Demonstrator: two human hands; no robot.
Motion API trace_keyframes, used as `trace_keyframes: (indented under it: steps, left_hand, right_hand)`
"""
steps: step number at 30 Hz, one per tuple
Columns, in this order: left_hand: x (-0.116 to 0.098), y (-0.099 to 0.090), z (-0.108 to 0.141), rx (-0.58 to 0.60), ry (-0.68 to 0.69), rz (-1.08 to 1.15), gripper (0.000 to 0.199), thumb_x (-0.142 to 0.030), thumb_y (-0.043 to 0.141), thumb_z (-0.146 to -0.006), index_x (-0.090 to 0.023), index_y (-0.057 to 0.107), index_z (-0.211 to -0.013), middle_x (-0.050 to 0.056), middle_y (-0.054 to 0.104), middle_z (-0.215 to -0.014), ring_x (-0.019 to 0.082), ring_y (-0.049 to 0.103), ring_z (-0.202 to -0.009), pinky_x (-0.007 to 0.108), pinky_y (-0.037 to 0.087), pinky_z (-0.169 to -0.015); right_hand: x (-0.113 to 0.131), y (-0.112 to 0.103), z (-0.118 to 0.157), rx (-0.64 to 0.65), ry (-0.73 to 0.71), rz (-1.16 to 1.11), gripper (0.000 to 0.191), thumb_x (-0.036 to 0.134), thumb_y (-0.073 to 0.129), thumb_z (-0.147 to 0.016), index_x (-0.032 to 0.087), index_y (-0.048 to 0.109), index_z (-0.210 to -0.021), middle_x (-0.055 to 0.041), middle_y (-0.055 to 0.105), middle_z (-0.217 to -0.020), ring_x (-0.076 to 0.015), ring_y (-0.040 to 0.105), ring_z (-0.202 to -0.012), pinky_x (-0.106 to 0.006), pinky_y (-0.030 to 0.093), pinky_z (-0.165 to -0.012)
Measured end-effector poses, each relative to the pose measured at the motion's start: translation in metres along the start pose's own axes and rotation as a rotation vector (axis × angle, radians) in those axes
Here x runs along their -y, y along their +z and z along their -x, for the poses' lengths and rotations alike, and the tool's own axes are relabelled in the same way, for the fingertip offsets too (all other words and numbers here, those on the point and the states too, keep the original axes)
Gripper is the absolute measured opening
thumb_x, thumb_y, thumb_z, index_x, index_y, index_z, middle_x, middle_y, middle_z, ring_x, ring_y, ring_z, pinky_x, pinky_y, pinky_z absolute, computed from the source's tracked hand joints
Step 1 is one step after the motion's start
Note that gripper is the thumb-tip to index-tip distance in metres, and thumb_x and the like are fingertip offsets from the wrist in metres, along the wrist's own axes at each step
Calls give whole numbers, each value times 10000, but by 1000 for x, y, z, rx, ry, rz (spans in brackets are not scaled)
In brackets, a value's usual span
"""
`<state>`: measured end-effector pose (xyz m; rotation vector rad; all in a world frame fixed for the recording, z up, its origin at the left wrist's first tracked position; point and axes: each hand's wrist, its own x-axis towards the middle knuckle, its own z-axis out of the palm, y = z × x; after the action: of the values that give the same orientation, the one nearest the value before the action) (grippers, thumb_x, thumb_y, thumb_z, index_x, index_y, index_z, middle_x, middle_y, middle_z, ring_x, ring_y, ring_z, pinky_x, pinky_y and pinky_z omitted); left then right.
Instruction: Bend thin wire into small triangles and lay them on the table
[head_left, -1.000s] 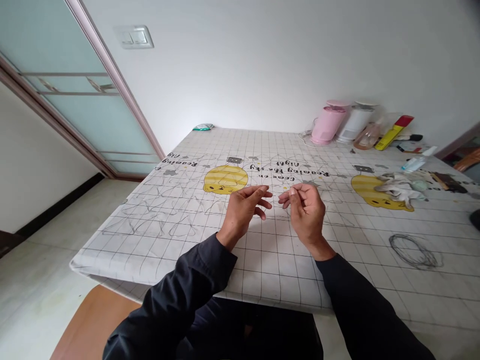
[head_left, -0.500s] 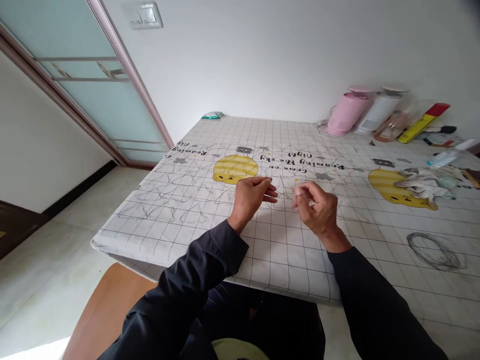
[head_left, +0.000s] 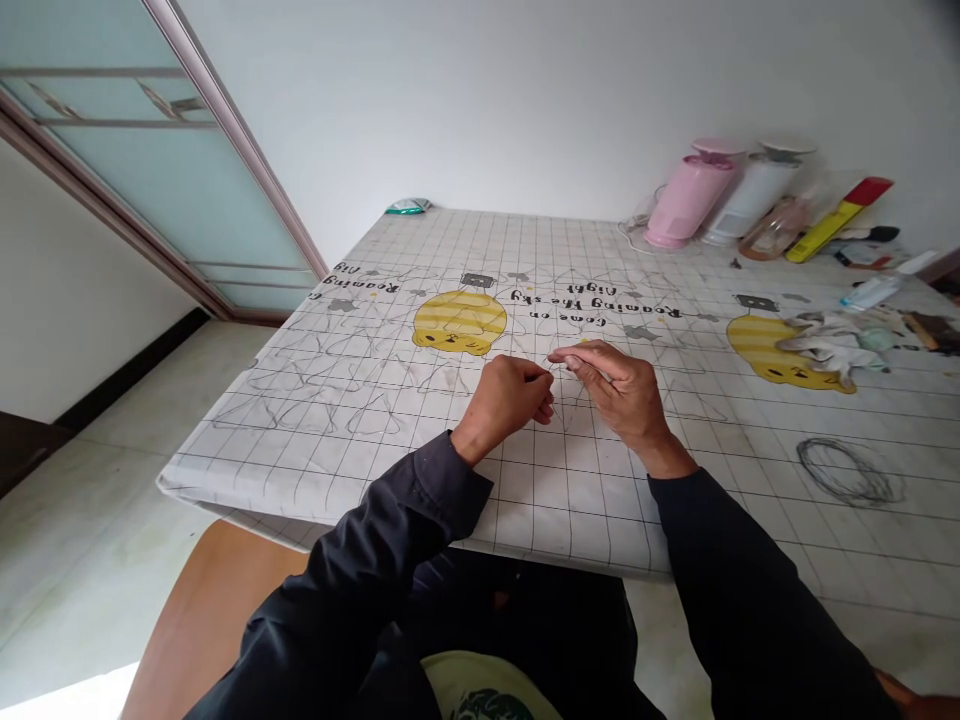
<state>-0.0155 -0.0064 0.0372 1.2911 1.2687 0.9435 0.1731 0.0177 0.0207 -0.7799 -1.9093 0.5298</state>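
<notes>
My left hand (head_left: 506,395) is closed, thumb against the curled fingers, over the middle of the checked tablecloth. It pinches a thin wire, of which only a faint bit shows between the hands. Just to its right, my right hand (head_left: 616,390) has thumb and forefinger pressed together on the same wire, fingertips close to the left ones. Bent pieces of wire (head_left: 373,415), some shaped into loops, lie spread over the cloth to the left and behind the hands. A coil of dark wire (head_left: 847,472) rests on the right side.
Along the wall at the back right stand a pink cylinder (head_left: 688,200), a white cylinder (head_left: 754,200), a bottle (head_left: 776,230) and a yellow-and-red box (head_left: 836,222). A crumpled cloth (head_left: 832,345) lies at the right. A green packet (head_left: 409,206) sits at the far left corner.
My hands have come together: the right hand moved left and its fingers straightened towards the left hand. The left fingers curled in more. The view has shifted slightly.
</notes>
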Motion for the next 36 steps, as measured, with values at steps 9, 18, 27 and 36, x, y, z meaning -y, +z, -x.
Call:
trace_keyframes:
  steps: [9,18,27,36]
  left_hand:
    - [-2,-7,-1,16,-107,265,263,-74,656,-1014,-74,734,-762,89,743,-642,178,731,-510,311,645,-573]
    - [4,-7,-4,126,-205,370,260,-85,678,-989,-58,752,-742,123,748,-669,199,743,-547,325,633,-583]
    - [5,-1,-2,44,-160,425,256,-109,695,-1004,-69,751,-757,147,785,-725,195,769,-597,335,670,-661]
    - [5,6,-3,-189,-32,467,190,-165,678,-1019,-75,750,-869,162,825,-872,215,795,-652,363,692,-671]
  right_hand:
    - [2,-9,0,132,19,-36,282,437,614,-1147,361,847,-1287,-45,801,-1312,-273,749,-1272,-504,637,-1105]
    - [-6,-24,-2,261,-29,-18,233,370,658,-1130,371,864,-1240,-27,824,-1255,-249,783,-1195,-464,665,-1046]
    - [-1,-25,-2,285,-38,49,284,342,612,-1139,346,814,-1339,-44,807,-1335,-276,739,-1299,-531,607,-1144]
    - [4,-37,-1,322,414,-254,405,556,662,-1078,219,788,-1265,-126,855,-1109,-283,824,-930,-416,672,-742]
